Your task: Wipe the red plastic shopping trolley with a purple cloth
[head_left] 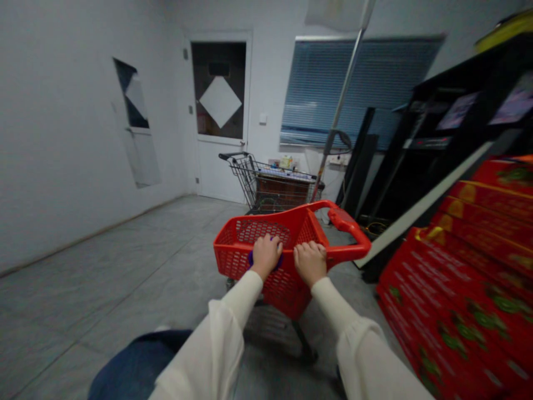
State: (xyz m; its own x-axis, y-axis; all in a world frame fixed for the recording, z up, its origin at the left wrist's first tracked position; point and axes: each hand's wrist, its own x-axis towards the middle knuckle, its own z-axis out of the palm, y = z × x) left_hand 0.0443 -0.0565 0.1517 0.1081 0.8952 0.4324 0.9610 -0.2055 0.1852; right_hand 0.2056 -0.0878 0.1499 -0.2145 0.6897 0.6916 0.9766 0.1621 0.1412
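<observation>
A red plastic shopping cart (287,289) stands upright in front of me, side-on, its handle (347,222) toward the right. Over the near rim of its basket, my left hand (267,254) is closed, with a bit of something purple (251,258) showing beside and behind it. My right hand (310,261) grips the same rim farther right, close to the handle end. The fingertips of both hands are partly hidden inside the basket. What the purple thing is, I cannot tell.
Behind stands a dark wire shopping cart (287,186) with a brown box-like load. Red printed cartons (466,289) are stacked at the right, beside a leaning pale board (425,205) and black racks. A white door (220,166) is at the back, and grey floor (137,278) lies to the left.
</observation>
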